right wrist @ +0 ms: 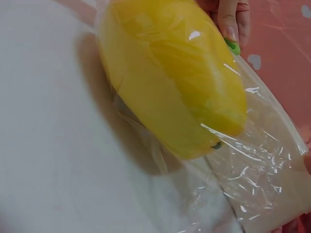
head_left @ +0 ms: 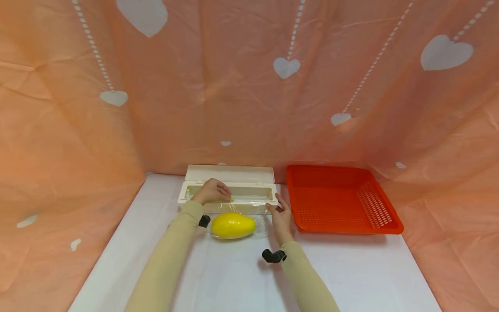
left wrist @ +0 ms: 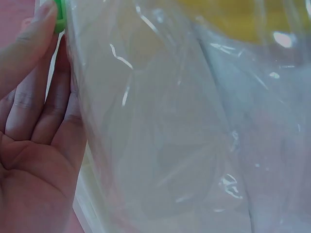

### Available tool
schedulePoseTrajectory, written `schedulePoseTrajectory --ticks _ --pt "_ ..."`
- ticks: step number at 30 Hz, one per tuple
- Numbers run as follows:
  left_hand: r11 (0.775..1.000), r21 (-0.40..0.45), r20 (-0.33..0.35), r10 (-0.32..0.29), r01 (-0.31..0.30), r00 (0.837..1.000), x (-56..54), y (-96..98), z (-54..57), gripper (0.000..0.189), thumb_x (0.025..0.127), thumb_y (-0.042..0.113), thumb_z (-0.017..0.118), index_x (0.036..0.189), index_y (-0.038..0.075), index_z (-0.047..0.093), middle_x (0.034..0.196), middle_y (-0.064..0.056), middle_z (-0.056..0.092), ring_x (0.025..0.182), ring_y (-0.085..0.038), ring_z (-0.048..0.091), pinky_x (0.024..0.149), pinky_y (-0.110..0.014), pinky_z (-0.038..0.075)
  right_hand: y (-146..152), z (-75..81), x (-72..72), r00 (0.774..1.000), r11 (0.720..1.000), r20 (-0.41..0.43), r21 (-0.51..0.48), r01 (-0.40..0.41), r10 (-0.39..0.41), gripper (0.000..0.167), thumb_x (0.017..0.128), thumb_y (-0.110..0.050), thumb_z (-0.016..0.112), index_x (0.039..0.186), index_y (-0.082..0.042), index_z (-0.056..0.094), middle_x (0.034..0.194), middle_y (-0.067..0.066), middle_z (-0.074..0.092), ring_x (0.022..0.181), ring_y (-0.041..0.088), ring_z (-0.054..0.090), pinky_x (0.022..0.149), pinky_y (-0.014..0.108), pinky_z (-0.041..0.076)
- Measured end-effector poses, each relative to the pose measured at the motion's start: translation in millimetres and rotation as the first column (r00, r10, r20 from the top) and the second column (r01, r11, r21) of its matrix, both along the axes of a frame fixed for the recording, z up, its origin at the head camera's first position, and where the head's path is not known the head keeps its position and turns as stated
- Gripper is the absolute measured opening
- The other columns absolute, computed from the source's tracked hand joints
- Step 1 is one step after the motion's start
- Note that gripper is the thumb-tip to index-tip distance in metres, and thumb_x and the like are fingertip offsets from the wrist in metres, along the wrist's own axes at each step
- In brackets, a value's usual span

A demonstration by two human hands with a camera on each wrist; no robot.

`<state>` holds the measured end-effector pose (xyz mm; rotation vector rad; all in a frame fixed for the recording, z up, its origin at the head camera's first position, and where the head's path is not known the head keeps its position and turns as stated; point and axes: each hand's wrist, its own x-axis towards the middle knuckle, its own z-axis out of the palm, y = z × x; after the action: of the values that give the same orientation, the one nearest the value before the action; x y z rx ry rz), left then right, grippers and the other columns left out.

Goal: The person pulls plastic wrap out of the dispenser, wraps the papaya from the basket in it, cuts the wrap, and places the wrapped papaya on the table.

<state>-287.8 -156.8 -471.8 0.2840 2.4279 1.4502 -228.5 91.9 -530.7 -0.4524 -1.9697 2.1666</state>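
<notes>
A long cream cling film dispenser box (head_left: 230,174) lies on the table with its lid raised at the back. My left hand (head_left: 214,191) reaches over it, pinching a small green slide cutter (left wrist: 60,17) at the box's front edge. My right hand (head_left: 281,216) grips the box's right front corner, thumb on top and fingers round the end. Clear cling film (right wrist: 252,179) runs from the box toward me, over a yellow papaya-shaped fruit (head_left: 234,225) lying in front. The film is creased and covers the fruit's surface.
A red plastic basket (head_left: 327,199) with perforated sides stands right of the box, close by the right hand. Behind the table hangs an orange curtain (head_left: 241,108) with white hearts. The white tabletop (head_left: 226,277) extends toward me. A black wrist camera (head_left: 273,256) sits by the right wrist.
</notes>
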Motion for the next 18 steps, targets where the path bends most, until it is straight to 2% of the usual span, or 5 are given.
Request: schedulePoseTrajectory --ticks 7,12,14,18 --pt "1.0 -0.021 -0.009 0.003 -0.003 1.0 -0.2 -4.5 0.7 0.021 0.077 0.004 0.079 0.095 -0.003 0.072 0.084 -0.009 0.071 0.078 -0.019 0.068 0.072 -0.03 0.056 3 -3.2 -3.6 1.0 1.0 -0.011 0.004 0.001 -0.001 0.054 0.084 -0.006 0.073 0.135 -0.009 0.055 0.089 0.01 0.052 0.075 0.011 0.048 0.063 0.016 0.042" --pt "0.999 -0.052 -0.048 0.007 -0.01 0.999 4.9 -21.3 2.8 0.024 0.077 0.004 0.079 0.097 -0.007 0.07 0.084 -0.01 0.071 0.079 -0.02 0.068 0.073 -0.031 0.056 1 -3.4 -3.8 1.0 1.0 0.002 -0.013 -0.007 0.007 0.054 0.084 -0.004 0.073 0.135 -0.009 0.055 0.083 0.006 0.053 0.074 0.01 0.049 0.063 0.018 0.043" --pt "0.998 -0.055 -0.057 0.021 -0.024 0.998 7.7 -31.2 2.6 0.024 0.076 0.003 0.079 0.096 -0.008 0.07 0.084 -0.011 0.071 0.078 -0.02 0.068 0.071 -0.03 0.055 0 -3.7 -3.3 1.0 1.0 0.004 -0.022 -0.01 0.01 0.054 0.084 -0.003 0.072 0.135 -0.009 0.055 0.087 0.009 0.056 0.075 0.011 0.052 0.067 0.019 0.046" --pt "0.998 -0.041 -0.05 0.047 -0.049 0.998 11.3 -48.2 2.0 0.023 0.077 0.001 0.079 0.096 -0.007 0.069 0.084 -0.012 0.072 0.078 -0.019 0.069 0.069 -0.026 0.055 0 -2.3 -1.6 1.0 1.0 0.002 -0.017 -0.005 0.005 0.052 0.086 -0.004 0.071 0.135 -0.009 0.055 0.106 0.014 0.056 0.081 0.013 0.053 0.071 0.023 0.049"
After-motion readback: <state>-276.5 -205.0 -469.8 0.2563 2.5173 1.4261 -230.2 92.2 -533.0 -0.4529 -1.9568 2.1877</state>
